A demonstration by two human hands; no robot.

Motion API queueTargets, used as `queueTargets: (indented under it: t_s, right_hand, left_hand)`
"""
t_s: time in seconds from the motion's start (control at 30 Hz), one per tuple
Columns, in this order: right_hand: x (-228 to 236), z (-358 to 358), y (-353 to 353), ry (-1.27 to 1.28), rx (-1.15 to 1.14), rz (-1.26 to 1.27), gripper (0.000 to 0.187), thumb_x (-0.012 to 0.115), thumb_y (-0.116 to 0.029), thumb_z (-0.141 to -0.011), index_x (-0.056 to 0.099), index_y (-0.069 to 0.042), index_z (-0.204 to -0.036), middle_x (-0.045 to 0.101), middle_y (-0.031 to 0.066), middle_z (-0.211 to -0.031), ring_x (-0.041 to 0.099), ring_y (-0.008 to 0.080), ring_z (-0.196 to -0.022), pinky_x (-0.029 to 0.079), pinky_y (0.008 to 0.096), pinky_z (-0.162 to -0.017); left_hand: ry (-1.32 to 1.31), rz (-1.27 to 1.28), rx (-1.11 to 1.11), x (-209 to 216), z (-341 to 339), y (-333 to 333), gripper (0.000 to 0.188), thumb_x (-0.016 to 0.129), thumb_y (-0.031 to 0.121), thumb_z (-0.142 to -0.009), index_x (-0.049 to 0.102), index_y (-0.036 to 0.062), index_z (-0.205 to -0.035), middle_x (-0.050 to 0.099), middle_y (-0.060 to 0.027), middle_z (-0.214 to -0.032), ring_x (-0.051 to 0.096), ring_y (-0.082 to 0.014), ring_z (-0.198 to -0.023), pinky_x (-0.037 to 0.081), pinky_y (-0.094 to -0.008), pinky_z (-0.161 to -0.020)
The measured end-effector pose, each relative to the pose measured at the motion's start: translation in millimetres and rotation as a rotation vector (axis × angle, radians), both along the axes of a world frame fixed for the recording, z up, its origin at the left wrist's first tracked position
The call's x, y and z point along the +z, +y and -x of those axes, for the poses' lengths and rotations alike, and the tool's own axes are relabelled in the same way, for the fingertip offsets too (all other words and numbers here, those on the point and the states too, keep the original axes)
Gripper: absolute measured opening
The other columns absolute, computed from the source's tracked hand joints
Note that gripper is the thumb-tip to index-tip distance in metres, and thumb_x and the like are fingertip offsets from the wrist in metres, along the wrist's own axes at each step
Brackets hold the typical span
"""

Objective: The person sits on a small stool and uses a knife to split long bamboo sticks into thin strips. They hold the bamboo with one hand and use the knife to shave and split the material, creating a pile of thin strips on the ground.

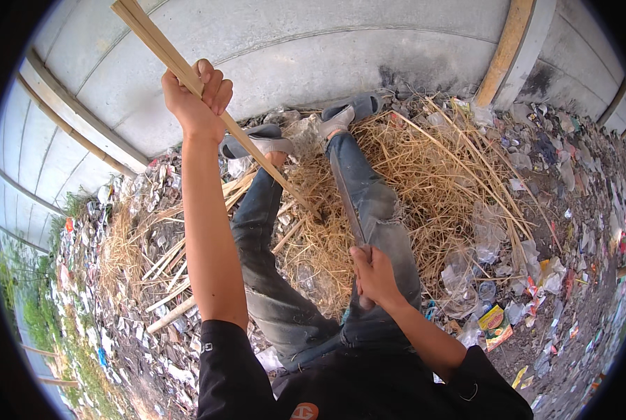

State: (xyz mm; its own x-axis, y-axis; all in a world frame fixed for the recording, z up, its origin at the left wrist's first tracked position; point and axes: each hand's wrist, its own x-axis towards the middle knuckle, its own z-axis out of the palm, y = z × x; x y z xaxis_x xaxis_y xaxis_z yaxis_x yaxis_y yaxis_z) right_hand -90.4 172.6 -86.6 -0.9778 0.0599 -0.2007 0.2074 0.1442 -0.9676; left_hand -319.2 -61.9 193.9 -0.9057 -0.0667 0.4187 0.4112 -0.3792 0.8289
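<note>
My left hand (pixel 199 98) is raised at the upper left, its fingers wrapped round a long split bamboo strip (pixel 155 45). The strip slants down to the right, its lower end among the shavings between my legs. Lower and to the right, my right hand (pixel 374 275) is closed on the handle of a machete (pixel 348 199). Its long dark blade points away from me, lying over my right leg in this view. The blade and the bamboo strip are apart. Whether the blade touches my jeans, I cannot tell.
Pale bamboo shavings (pixel 425 189) cover the ground around my right leg. Cut bamboo pieces (pixel 169 266) lie to the left, with longer strips at the right. Litter, plastic bags and a yellow-red packet (pixel 495 325) are scattered about. A grey panel wall (pixel 369 56) stands beyond my feet.
</note>
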Motion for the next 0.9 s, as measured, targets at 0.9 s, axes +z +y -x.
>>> queueTargets:
  t_s: [0.9]
  right_hand:
    - [-38.5, -25.8, 20.3, -0.260, -0.058, 0.444, 0.030, 0.064, -0.022, -0.098, 0.054, 0.003, -0.087, 0.057, 0.0067, -0.063, 0.058, 0.0156, -0.048, 0.047, 0.0342, -0.044]
  left_hand:
    - [0.057, -0.052, 0.172, -13.9, -32.6, -27.0, 0.081, 0.029, 0.084, -0.094, 0.049, 0.0096, -0.070, 0.031, 0.0020, -0.049, 0.021, -0.0097, -0.043, 0.016, -0.0256, -0.041]
